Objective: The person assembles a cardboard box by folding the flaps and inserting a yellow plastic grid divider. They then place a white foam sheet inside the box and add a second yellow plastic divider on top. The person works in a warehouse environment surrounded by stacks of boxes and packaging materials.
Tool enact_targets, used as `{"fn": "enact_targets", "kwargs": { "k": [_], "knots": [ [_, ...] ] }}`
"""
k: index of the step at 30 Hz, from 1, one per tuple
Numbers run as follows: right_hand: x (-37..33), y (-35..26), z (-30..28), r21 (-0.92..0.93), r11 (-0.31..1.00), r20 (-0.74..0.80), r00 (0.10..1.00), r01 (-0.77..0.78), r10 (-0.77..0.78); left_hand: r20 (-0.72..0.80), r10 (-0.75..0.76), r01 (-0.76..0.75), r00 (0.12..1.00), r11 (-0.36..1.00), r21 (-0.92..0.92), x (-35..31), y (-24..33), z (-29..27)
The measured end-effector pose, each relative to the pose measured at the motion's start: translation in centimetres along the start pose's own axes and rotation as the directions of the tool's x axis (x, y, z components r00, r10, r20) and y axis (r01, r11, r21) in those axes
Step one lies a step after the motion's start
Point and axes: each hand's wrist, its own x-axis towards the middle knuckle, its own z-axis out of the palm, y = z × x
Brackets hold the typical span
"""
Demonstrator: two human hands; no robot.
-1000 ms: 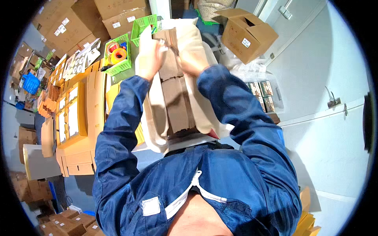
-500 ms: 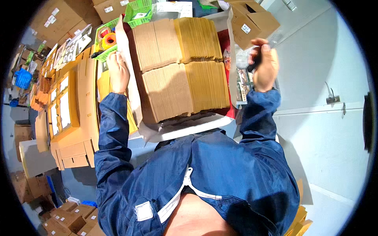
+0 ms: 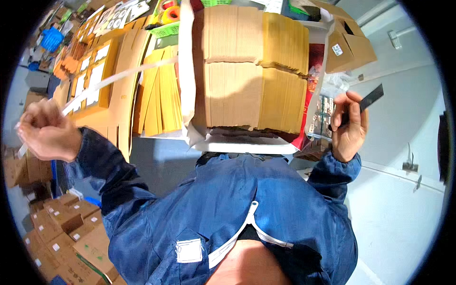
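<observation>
In front of me stands an open white-walled box [image 3: 188, 71] packed with stacked tan cardboard sheets [image 3: 232, 95] and yellow-brown cardboard sheets [image 3: 283, 97] on edge. My left hand [image 3: 50, 130], somewhat blurred, is out at the far left, fingers closed on a pale strip of tape [image 3: 121, 75]. The strip stretches from that hand to the box's left wall, and a short end shows below the hand. To the right of the box, my right hand [image 3: 350, 128] grips a flat black tool [image 3: 371, 97] that juts up past the fingers; its kind is unclear.
Yellow cardboard strips [image 3: 159, 95] lie left of the box, beside flattened brown cardboard [image 3: 127, 85]. A green basket [image 3: 165, 30] holds tape rolls [image 3: 171, 15]. An open carton [image 3: 349, 40] is at the back right. Several cartons [image 3: 61, 213] are stacked at the lower left.
My left hand has swung from the box's left edge out to the far left, drawing the tape strip with it. My right hand is lower, its black tool now plainer. The view has shifted.
</observation>
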Motion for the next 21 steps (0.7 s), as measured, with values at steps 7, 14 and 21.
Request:
{"fn": "enact_targets", "kwargs": {
  "k": [7, 14, 21],
  "knots": [
    [1.9, 1.0, 15.9, 0.002, 0.983, 0.732, 0.670, 0.182, -0.125, 0.505, -0.083, 0.386, 0.859, 0.753, -0.533, -3.8, 7.3, 4.6],
    [-3.6, 2.6, 20.1, 0.013, 0.753, 0.992, 0.102, -0.657, 0.071, 0.520, -0.092, 0.456, 0.849, 0.624, -0.634, 3.5, 7.5, 1.5],
    [-8.3, -2.9, 8.5, -0.130, 0.925, 0.718, 0.610, -0.358, 0.336, 0.462, -0.139, 0.449, 0.876, 0.588, -0.673, 3.4, 2.1, 1.8]
  ]
}}
